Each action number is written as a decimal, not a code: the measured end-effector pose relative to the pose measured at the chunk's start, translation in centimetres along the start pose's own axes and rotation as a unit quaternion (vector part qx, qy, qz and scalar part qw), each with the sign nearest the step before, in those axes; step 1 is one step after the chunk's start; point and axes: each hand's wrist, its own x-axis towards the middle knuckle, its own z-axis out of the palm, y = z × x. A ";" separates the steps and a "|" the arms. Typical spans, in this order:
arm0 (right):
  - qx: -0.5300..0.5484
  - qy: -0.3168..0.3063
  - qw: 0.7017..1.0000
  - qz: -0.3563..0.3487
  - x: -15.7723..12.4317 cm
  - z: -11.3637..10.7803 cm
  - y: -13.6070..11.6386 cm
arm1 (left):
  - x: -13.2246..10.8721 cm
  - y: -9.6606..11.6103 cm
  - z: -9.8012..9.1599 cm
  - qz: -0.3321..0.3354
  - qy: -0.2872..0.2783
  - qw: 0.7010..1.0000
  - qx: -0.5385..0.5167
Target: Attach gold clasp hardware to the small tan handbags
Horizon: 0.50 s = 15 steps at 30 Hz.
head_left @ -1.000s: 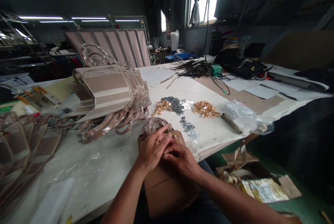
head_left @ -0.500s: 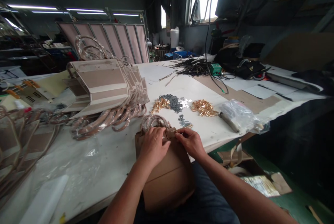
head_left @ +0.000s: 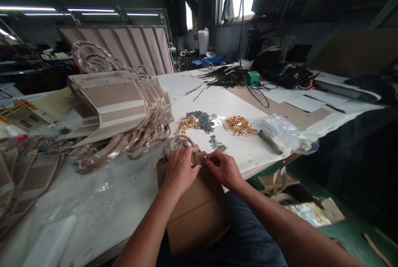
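A brown handbag (head_left: pixel 199 213) leans between my lap and the table's edge, its plastic-wrapped handles (head_left: pixel 180 143) at the top. My left hand (head_left: pixel 181 170) grips the bag's upper part near a short tab (head_left: pixel 199 158), fingers bent over it and thumb toward the tab. At the tab's right end, my right hand (head_left: pixel 224 168) pinches a small gold metal fitting (head_left: pixel 206 157); the fingers hide most of it. Just beyond the hands lie a few grey metal plates (head_left: pixel 214 141) and a gold piece (head_left: pixel 222 148).
Gold fittings (head_left: pixel 241 126) and grey plates (head_left: pixel 202 121) lie in piles on the white table (head_left: pixel 130 188). Stacked bag bodies (head_left: pixel 115 97) with wrapped handles stand left. A dark rod-like tool (head_left: pixel 270 141) and clear plastic bag (head_left: pixel 286 134) lie right. A black cable (head_left: pixel 241 30) hangs down behind.
The view has shifted slightly, so the scene sits a little further left. My right fingers have curled in more around the gold fitting at the tab; my left hand keeps its hold.
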 end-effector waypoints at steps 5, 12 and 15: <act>0.028 -0.002 1.000 -0.005 -0.4 -0.2 -0.9 | 0.0 0.2 -0.8 -0.025 -0.020 0.999 -0.033; 0.007 -0.007 0.999 -0.049 -1.3 0.4 -1.7 | -0.6 0.6 -2.3 -0.073 -0.057 0.992 -0.083; 0.002 -0.014 0.999 -0.045 -1.3 0.2 -2.2 | -0.9 1.0 -2.8 -0.083 -0.031 0.991 -0.102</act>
